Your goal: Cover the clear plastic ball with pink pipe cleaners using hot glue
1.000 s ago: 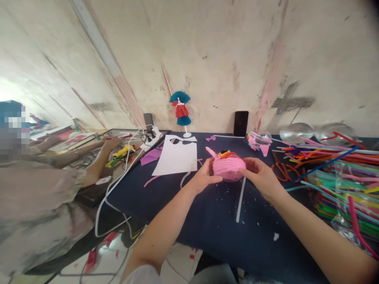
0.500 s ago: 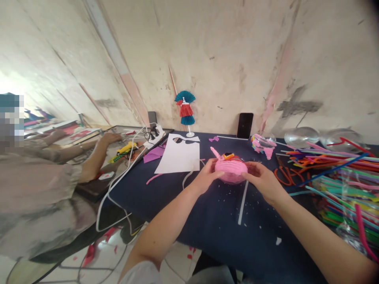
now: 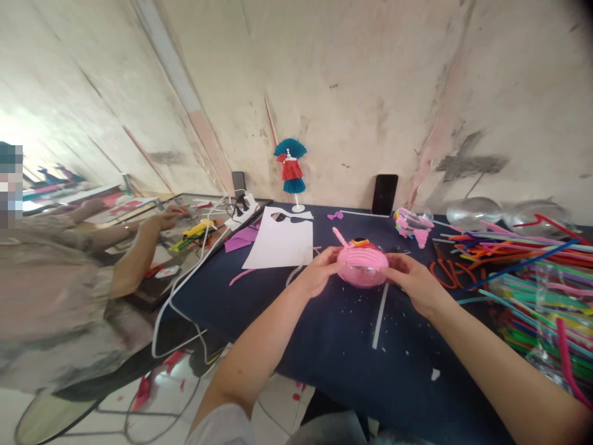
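Pink ribbed ball (image 3: 362, 271) above the near middle of the dark blue cloth (image 3: 324, 352) — cannot tell whether it rests there. Left hand (image 3: 323, 271) cups its left side, fingers curved; right hand (image 3: 408, 277) grasps the right, thumb toward the near face. Both hands part-open, spread to the ball's width. White strip (image 3: 380, 321) just below; white paper (image 3: 281, 244) left — bundled fuzzy stems (image 3: 537, 315) right, black phone (image 3: 384, 194) against the wall.
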The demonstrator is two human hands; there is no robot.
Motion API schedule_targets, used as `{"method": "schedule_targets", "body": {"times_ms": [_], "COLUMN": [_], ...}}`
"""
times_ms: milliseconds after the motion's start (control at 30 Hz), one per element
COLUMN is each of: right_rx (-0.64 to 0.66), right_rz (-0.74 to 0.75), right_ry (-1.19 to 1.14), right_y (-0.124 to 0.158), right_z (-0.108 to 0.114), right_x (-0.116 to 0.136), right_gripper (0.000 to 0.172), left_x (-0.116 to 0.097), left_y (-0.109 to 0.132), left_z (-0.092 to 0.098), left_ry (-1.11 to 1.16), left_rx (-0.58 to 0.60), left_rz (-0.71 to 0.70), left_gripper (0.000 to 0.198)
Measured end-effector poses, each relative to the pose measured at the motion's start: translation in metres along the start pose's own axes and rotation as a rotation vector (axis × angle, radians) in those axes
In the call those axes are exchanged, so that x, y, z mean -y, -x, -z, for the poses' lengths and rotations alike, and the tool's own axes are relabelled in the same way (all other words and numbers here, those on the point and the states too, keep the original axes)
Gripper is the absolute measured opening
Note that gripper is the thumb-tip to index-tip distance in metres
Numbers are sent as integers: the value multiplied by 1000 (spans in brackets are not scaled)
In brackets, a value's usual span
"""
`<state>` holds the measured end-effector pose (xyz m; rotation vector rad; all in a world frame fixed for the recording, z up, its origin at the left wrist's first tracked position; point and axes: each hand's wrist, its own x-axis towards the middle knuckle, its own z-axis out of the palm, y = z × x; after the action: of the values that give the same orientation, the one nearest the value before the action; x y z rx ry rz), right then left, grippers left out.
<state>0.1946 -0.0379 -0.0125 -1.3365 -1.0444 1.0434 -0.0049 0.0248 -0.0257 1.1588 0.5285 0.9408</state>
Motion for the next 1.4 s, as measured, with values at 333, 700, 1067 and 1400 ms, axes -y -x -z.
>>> {"method": "schedule_targets", "body": {"times_ms": [333,700,1067,1400], "right_rx": [22,48,94,94], "right_rz": [-143,-189,-171,-161], "right_ry": [-81,-158,-140,-105], "right_y": [-1,-4,-4,-2], "right_z": [0,7,6,4], "right_x": [3,5,-1,0], "right_gripper": [32,29,40,38], "left_x": [8,4,5,2], "left_y": [-2,-2,-2,0], "left_z": [-1,2,-2,-8], "left_ry": [-104,-88,-249,-206], "left_rx": [-105,-43,-117,-164], "left_rz": [-27,-41,-85,-60], "left_gripper": [41,39,37,32]}}
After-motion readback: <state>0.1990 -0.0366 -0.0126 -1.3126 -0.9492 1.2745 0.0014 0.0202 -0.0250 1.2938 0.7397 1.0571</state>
